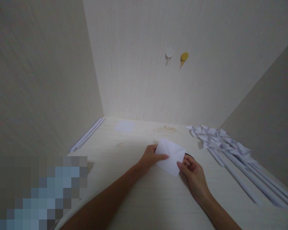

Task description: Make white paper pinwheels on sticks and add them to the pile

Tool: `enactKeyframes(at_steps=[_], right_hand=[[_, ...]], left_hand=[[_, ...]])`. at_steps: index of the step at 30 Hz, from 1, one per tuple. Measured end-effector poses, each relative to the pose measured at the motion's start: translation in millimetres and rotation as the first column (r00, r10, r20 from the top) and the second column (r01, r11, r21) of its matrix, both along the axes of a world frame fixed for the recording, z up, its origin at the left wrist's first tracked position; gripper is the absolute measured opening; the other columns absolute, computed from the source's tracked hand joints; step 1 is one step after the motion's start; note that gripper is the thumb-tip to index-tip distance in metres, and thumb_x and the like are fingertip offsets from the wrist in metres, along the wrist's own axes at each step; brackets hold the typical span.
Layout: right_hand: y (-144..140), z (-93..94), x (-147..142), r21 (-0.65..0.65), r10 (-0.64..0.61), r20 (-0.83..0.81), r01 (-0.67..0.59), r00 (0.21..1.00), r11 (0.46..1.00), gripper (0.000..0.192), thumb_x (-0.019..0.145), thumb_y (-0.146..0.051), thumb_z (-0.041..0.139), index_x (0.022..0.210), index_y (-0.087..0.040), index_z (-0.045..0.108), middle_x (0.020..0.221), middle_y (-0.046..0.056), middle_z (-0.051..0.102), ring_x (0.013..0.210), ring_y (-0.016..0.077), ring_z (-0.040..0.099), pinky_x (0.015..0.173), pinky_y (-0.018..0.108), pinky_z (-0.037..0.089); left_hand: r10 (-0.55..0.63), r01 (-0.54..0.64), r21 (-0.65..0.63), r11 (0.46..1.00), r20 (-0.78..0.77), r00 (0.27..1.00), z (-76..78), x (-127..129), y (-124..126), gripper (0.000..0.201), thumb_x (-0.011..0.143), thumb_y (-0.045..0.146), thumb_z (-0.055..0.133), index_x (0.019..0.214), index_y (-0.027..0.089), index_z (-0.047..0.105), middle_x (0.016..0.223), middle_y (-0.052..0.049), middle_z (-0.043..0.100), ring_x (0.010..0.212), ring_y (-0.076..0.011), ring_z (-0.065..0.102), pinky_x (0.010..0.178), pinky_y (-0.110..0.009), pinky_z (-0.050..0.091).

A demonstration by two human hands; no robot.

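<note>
A white square of paper (171, 159) with crossing fold creases is held up above the table in front of me. My left hand (151, 157) is closed on its left side, thumb on top and fingers beneath. At the paper's right edge, my right hand (194, 169) pinches with the thumb in front, its other fingers curled. A thin black curved thing (189, 155) shows just behind those fingers; its kind is not clear.
Paper pinwheels on rolled-paper sticks (227, 143) lie heaped at the right. Rolled paper sticks (87, 135) lie along the left wall. A paper sheet (125, 126) and small thin bits (168, 129) lie at the back. Two hooks, white (169, 55) and yellow (184, 57), hang on the wall.
</note>
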State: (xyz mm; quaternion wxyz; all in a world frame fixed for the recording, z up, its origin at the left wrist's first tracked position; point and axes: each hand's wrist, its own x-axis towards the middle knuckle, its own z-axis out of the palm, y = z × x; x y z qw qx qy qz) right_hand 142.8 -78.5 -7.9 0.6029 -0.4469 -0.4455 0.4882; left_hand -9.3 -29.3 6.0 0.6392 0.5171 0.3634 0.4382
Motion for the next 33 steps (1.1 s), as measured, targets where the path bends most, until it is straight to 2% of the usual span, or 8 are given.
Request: enactKeyframes(at_steps=[14, 19, 25, 33], right_hand=[[0.1, 0.5, 0.5, -0.007, 0.016, -0.017, -0.016, 1.0, 1.0, 0.024, 0.06, -0.027, 0.066, 0.082, -0.019, 0.058, 0.062, -0.002, 0.057, 0.056, 0.0104, 0.051, 0.057, 0.022, 0.041], [-3.1, 1.4, -0.6, 0.035, -0.048, 0.095, 0.045, 0.994, 0.998, 0.022, 0.059, -0.028, 0.066, 0.077, -0.018, 0.057, 0.054, -0.005, 0.05, 0.048, 0.0091, 0.043, 0.047, 0.02, 0.034], [-6.3, -2.1, -0.2, 0.15, -0.14, 0.29, 0.099, 0.947, 0.984, 0.017, 0.058, -0.029, 0.066, 0.065, -0.017, 0.057, 0.054, -0.003, 0.048, 0.052, 0.0105, 0.042, 0.05, 0.022, 0.034], [-5.5, -2.5, -0.1, 0.148, -0.161, 0.326, 0.118, 0.932, 0.982, 0.02, 0.056, -0.033, 0.066, 0.062, -0.017, 0.056, 0.051, -0.004, 0.046, 0.051, 0.0108, 0.041, 0.049, 0.022, 0.034]], left_hand=[[-0.003, 0.003, -0.017, 1.0, -0.034, 0.999, 1.0, 0.2, 0.0, 0.03, 0.046, 0.025, 0.07, 0.069, 0.008, 0.063, 0.066, -0.005, 0.062, 0.056, -0.0138, 0.054, 0.054, -0.026, 0.042], [0.032, -0.034, -0.02, 0.999, -0.065, 0.997, 1.4, 0.5, 0.3, 0.027, 0.046, 0.023, 0.069, 0.067, 0.008, 0.062, 0.062, -0.004, 0.06, 0.053, -0.0129, 0.052, 0.051, -0.025, 0.042], [0.08, -0.081, -0.015, 0.997, -0.067, 0.995, 2.5, 1.1, -0.7, 0.025, 0.046, 0.017, 0.066, 0.069, 0.008, 0.061, 0.062, -0.003, 0.06, 0.054, -0.0126, 0.052, 0.051, -0.024, 0.042], [0.069, -0.07, -0.01, 0.997, -0.048, 0.996, 3.8, 1.7, -2.5, 0.023, 0.045, 0.016, 0.067, 0.067, 0.009, 0.061, 0.06, -0.002, 0.06, 0.053, -0.0126, 0.052, 0.05, -0.024, 0.041]])
